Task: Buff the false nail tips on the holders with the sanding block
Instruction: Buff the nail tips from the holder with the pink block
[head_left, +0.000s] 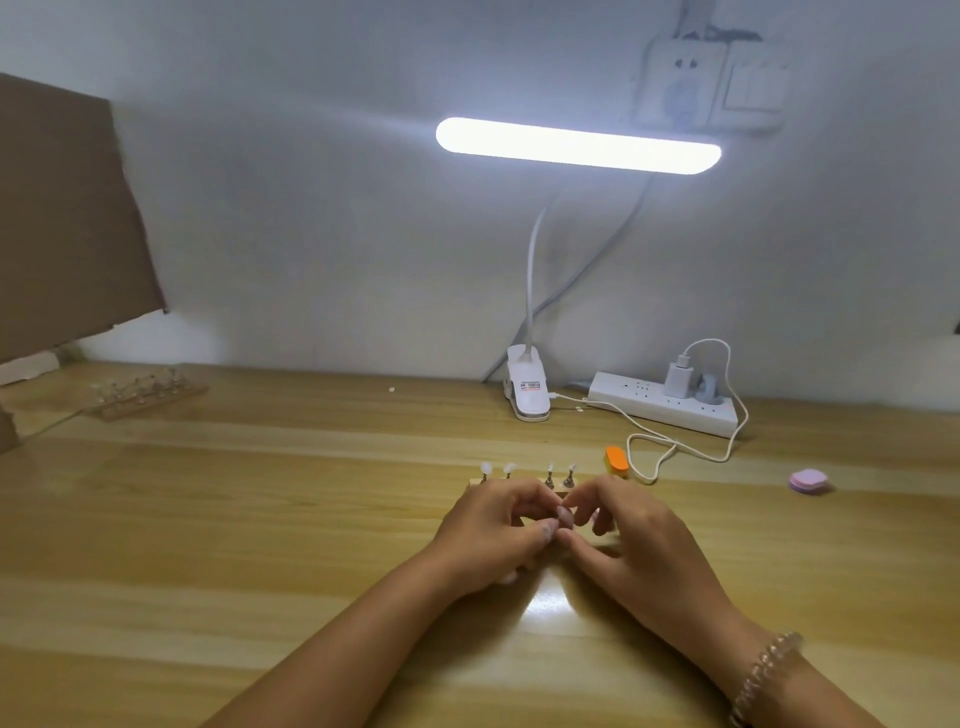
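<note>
A wooden base (475, 483) stands mid-table, carrying several small metal holders with pale false nail tips (486, 467) on top. My left hand (493, 527) and my right hand (631, 543) meet over the base's near right part, fingers curled. Their fingertips pinch one small pale nail tip (565, 517) between them; the holder under it is hidden. The orange sanding block (616, 459) lies on the table just behind my right hand, untouched.
A second rack of holders (140, 396) sits far left by a cardboard box (62, 218). A clip lamp (527, 391), a power strip (670, 404) and a looping white cable (675, 447) lie at the back. A purple pad (808, 480) lies at the right.
</note>
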